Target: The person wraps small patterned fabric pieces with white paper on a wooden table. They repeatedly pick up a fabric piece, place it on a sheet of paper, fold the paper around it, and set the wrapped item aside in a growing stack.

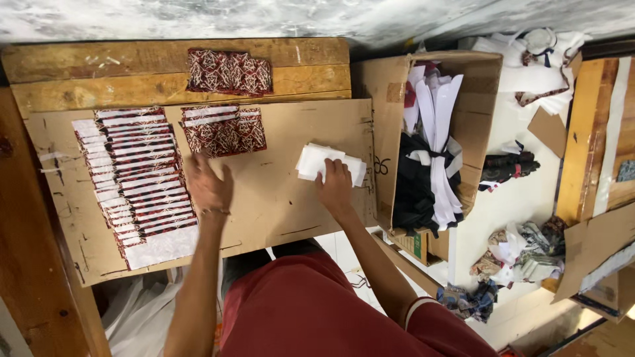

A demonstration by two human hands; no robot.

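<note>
My right hand [336, 185] rests on a small stack of white paper pieces [316, 158] at the right end of a brown cardboard sheet [284, 198]. My left hand [208, 185] lies flat on the cardboard, fingers spread, holding nothing. It sits just below a pile of red patterned pieces [225, 131] and to the right of a long overlapping row of red-and-white patterned strips [139, 178]. Another red patterned piece [229, 71] lies on the wooden planks [99, 73] behind the cardboard.
An open cardboard box [473, 125] with white and black fabric stands to the right. White cloth [536, 59], a black bundle [508, 168] and crumpled scraps [522, 248] lie on the white tiled floor. More cardboard [595, 244] and wood sit at far right.
</note>
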